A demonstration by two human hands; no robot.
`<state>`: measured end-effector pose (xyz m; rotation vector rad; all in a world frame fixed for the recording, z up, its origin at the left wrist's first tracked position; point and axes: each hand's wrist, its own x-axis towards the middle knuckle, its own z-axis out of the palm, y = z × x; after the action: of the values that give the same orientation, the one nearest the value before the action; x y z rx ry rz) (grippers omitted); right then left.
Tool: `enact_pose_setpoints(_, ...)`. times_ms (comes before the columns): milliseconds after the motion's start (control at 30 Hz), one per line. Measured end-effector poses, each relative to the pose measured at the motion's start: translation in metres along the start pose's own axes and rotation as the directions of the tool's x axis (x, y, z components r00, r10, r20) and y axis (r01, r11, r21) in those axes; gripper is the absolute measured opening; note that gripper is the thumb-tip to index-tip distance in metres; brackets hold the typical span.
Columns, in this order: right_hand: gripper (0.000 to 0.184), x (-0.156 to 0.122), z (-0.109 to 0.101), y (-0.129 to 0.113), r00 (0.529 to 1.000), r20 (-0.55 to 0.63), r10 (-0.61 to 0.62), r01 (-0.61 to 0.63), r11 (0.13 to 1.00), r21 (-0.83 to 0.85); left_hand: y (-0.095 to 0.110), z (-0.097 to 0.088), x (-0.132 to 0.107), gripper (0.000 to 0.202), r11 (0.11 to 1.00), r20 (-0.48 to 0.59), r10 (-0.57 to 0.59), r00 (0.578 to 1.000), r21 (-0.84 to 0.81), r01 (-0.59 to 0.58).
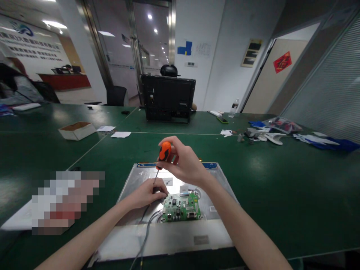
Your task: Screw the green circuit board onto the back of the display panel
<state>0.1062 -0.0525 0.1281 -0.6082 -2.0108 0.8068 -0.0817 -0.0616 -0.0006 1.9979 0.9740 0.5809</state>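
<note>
A bare metal monitor back panel [216, 195] lies flat on the green table in front of me. A green circuit board [182, 208] sits on its near middle, with grey cables running off toward me. My right hand [182, 161] is closed round the orange and black handle of a screwdriver [164, 150], held upright with its shaft pointing down at the panel. My left hand [147, 193] rests on the panel just left of the board, fingers curled around the screwdriver's tip, steadying it.
A black monitor [168, 98] stands upright at the far side, a person seated behind it. A small cardboard box [77, 130] and papers lie left; gloves and bags [281, 129] lie right. A blurred patch [66, 202] covers something at my near left.
</note>
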Motion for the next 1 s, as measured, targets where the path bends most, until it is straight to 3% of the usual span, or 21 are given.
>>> enact_pose_setpoints(133, 0.037, -0.007, -0.002, -0.015, 0.994, 0.079, -0.069, 0.083, 0.978, -0.193, -0.004, 0.001, -0.001, 0.009, 1.0, -0.006, -0.026, 1.0, -0.011, 0.026)
enact_pose_setpoints(467, 0.022, -0.009, -0.01, -0.001, 0.952, 0.29, -0.092, 0.191, 0.923, -0.334, 0.0, -0.001, -0.002, 0.011, 0.999, 0.0, -0.038, 0.999, -0.004, 0.038)
enact_pose_setpoints(1000, 0.019, -0.005, -0.006, -0.001, 0.888, 0.457, 0.047, 0.172, 0.889, -0.424, -0.012, 0.002, -0.001, 0.008, 0.998, -0.035, -0.018, 0.999, 0.052, 0.02)
